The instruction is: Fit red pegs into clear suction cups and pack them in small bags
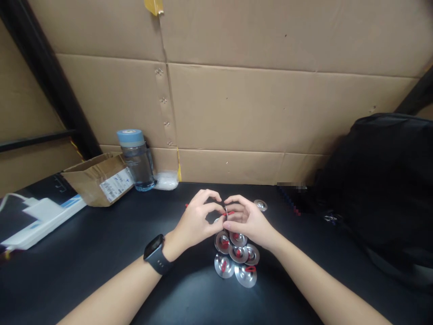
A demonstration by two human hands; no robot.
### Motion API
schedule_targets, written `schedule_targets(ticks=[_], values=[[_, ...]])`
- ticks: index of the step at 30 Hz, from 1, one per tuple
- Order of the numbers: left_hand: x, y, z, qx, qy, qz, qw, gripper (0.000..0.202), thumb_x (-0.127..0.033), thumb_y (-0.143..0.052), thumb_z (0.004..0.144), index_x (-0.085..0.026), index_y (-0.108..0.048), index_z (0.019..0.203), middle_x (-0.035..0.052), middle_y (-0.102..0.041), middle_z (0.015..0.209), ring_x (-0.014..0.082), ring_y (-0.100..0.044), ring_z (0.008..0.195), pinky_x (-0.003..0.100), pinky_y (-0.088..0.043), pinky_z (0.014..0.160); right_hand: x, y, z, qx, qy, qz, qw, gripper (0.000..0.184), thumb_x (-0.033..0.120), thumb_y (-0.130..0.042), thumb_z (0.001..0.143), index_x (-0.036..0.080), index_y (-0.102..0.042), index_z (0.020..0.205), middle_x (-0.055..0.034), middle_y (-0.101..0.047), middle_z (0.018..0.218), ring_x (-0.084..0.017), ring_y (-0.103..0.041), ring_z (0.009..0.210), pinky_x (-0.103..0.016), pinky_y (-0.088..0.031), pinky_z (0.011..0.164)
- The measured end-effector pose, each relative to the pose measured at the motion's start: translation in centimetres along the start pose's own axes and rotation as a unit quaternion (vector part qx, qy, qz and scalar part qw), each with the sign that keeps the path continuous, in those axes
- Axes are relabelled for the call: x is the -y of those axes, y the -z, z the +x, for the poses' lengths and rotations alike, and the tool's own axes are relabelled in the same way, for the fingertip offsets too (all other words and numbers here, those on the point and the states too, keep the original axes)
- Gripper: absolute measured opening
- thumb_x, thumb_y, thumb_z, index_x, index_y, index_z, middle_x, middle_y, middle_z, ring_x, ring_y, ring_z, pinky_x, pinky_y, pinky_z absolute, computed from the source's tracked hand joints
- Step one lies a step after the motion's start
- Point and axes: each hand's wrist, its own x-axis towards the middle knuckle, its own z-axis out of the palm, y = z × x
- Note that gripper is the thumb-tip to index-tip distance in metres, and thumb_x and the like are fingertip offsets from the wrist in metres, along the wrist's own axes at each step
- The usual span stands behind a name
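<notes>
- Held a thin, round, silver metal disc (226, 212) on edge between both hands, above the black tabletop (189, 284); probably turned that way to leave both faces within reach of the fingertips.
- Pinched it from the left with thumb and forefinger of the left hand (198, 214); grasped it from the right with thumb and curved fingers of the right hand (253, 221), apparently at the rim, perhaps to steady it.
- Saw a narrow red loop (230, 213) beside the held disc, seemingly attached; could not tell how, with fingers in the way.
- Saw overlapping silver domed discs with red loops (238, 254) on the near side of the hands, likely gathered there for easy picking up.
- Saw one lone silver disc (260, 205) beyond the right hand, perhaps set aside on purpose, with no red visible on it.
- Noted, far left, an open brown paper bag with a white label (88, 187); could not see inside.
- Noted, just right of it, a clear bottle with a light-blue lid (135, 158); could not tell the contents.
- Noted, at right, a bulky black fabric bag (382, 189), contents hidden.
</notes>
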Motion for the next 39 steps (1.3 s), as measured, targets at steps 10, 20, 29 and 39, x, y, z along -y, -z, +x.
schedule_targets(ticks=[10,20,29,39], values=[[5.9,3.2,0.8,-0.036,0.072,0.081,0.993,0.009,-0.025,-0.066,0.084,-0.02,-0.073,0.086,0.0064,-0.064,0.101,0.0228,-0.062,0.099,0.039,-0.05,0.094,0.6,6.1,0.6,-0.073,0.065,-0.356,0.929,0.048,0.03,-0.08,0.075,0.023,-0.064,0.12,-0.0088,-0.07,0.112,-0.021,-0.069,0.088,-0.038,-0.058,0.084],[12.6,5.5,-1.3,0.192,0.095,0.088,0.973,0.015,-0.028,-0.062,0.087,-0.02,-0.074,0.083,0.0063,-0.069,0.095,0.0205,-0.064,0.09,0.033,-0.05,0.088,0.0,14.1,0.3,-0.052,-0.034,-0.564,0.823,0.041,0.028,-0.079,0.071,0.021,-0.075,0.111,-0.0092,-0.074,0.11,-0.026,-0.071,0.095,-0.035,-0.053,0.087],[12.2,5.7,-1.1,0.233,0.103,0.092,0.962,0.021,-0.028,-0.055,0.091,-0.021,-0.075,0.093,0.0075,-0.069,0.102,0.022,-0.065,0.096,0.035,-0.049,0.093,-0.9,15.2,0.3,-0.031,-0.06,-0.554,0.829,0.044,0.031,-0.076,0.076,0.021,-0.074,0.119,-0.0101,-0.074,0.118,-0.029,-0.07,0.101,-0.038,-0.052,0.092],[12.3,5.4,-1.2,0.253,0.103,0.097,0.957,0.028,-0.022,-0.047,0.092,-0.019,-0.074,0.1,0.0088,-0.07,0.105,0.0233,-0.065,0.1,0.038,-0.049,0.097,0.9,11.7,0.2,0.019,0.011,-0.573,0.819,0.03,0.034,-0.073,0.085,0.025,-0.076,0.114,-0.0113,-0.064,0.125,-0.029,-0.059,0.116,-0.044,-0.044,0.104]])
